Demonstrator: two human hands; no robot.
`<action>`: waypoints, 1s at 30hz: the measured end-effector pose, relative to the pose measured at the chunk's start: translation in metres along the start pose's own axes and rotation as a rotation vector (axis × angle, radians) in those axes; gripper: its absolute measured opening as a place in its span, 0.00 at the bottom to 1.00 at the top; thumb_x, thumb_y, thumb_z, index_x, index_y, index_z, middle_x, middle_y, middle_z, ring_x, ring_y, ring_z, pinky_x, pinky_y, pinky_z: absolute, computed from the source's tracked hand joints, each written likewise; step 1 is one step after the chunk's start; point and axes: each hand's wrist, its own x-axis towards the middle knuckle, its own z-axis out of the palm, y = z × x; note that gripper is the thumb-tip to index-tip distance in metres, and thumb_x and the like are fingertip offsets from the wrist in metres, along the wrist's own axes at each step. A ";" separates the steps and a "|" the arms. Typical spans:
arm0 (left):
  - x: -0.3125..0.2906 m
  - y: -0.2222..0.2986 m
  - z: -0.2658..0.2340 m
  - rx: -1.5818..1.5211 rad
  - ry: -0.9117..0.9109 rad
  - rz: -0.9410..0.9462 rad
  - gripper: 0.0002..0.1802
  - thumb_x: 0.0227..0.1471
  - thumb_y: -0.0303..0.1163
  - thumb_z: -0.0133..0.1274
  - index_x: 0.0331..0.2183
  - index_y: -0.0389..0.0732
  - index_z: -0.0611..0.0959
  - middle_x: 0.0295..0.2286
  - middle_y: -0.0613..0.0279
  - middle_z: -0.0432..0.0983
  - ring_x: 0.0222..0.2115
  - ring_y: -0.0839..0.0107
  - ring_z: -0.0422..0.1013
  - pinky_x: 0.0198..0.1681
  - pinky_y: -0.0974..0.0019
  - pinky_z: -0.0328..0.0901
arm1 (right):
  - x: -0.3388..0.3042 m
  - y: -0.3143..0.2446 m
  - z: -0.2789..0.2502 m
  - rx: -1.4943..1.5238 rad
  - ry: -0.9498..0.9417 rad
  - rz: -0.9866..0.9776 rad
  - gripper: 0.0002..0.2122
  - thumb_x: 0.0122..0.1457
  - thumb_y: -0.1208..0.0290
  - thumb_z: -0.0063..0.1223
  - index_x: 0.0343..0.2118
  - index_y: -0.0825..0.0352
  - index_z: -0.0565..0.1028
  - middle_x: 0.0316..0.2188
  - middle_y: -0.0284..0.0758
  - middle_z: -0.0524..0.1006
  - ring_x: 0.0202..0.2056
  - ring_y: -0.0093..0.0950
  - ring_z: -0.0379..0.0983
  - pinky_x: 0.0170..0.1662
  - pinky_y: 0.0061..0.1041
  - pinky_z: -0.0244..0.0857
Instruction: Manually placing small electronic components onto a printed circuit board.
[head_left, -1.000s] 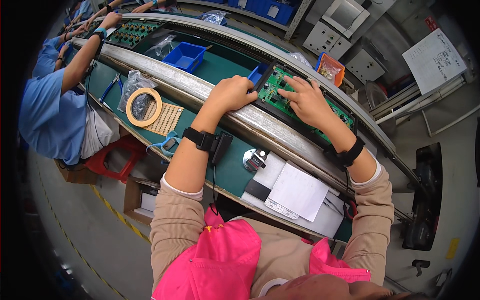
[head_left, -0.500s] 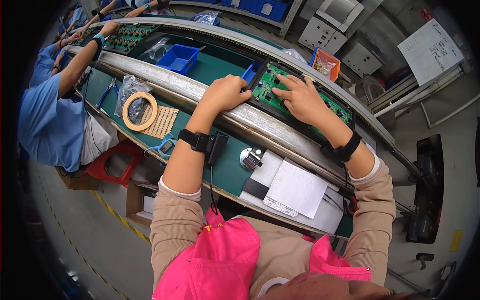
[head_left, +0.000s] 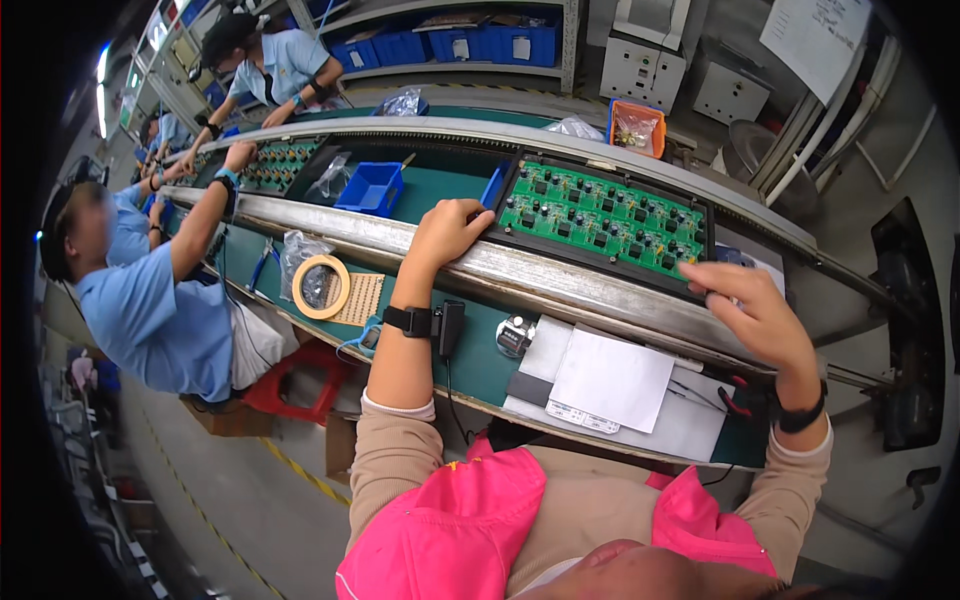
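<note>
A green circuit board panel [head_left: 610,222], dotted with small dark and pale parts, lies in a black frame [head_left: 520,238] on the rails. My left hand [head_left: 450,232] rests on the near metal rail with its fingers curled, by the frame's left corner; what lies inside the curl is hidden. Over the panel's near right corner is my right hand [head_left: 748,305], its fingers stretched forward and apart, with nothing visible in them. Whether the right fingertips touch the board, I cannot tell.
A blue bin [head_left: 371,188] stands left of the frame; an orange bin [head_left: 636,128] is behind it. Nearer lie a tape roll [head_left: 322,287], a tally counter [head_left: 515,336], white papers [head_left: 610,378] and pliers [head_left: 264,262]. Co-workers in blue [head_left: 170,310] work at the left.
My right hand has moved off the panel's middle, rightward and nearer to me, uncovering the board. My left hand stays near the frame's corner. The view has shifted, showing more co-workers.
</note>
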 end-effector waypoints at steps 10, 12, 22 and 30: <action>0.012 -0.003 0.016 0.012 0.001 0.073 0.11 0.44 0.30 0.50 0.29 0.33 0.81 0.24 0.45 0.76 0.27 0.51 0.73 0.32 0.60 0.67 | -0.118 0.077 -0.007 0.740 0.548 0.283 0.15 0.55 0.82 0.39 0.45 0.74 0.73 0.34 0.41 0.77 0.33 0.26 0.73 0.42 0.23 0.66; 0.015 0.005 0.015 0.018 -0.036 0.084 0.11 0.43 0.29 0.49 0.29 0.32 0.81 0.24 0.45 0.75 0.26 0.51 0.73 0.31 0.60 0.67 | -0.123 0.084 -0.001 0.767 0.570 0.297 0.15 0.56 0.81 0.40 0.45 0.74 0.73 0.34 0.41 0.77 0.33 0.26 0.73 0.42 0.23 0.66; 0.021 0.054 0.029 -0.016 -0.353 0.077 0.16 0.43 0.20 0.46 0.38 0.29 0.78 0.29 0.50 0.78 0.30 0.69 0.74 0.35 0.68 0.66 | -0.122 0.080 0.029 0.850 0.446 0.404 0.12 0.58 0.79 0.41 0.41 0.75 0.74 0.31 0.38 0.77 0.31 0.21 0.73 0.39 0.18 0.66; 0.026 0.108 0.045 -0.004 -0.490 0.145 0.17 0.44 0.17 0.45 0.40 0.29 0.77 0.29 0.53 0.78 0.31 0.71 0.72 0.36 0.69 0.66 | -0.118 0.075 0.036 0.833 0.352 0.387 0.12 0.58 0.80 0.41 0.41 0.74 0.74 0.30 0.36 0.76 0.29 0.20 0.71 0.36 0.18 0.67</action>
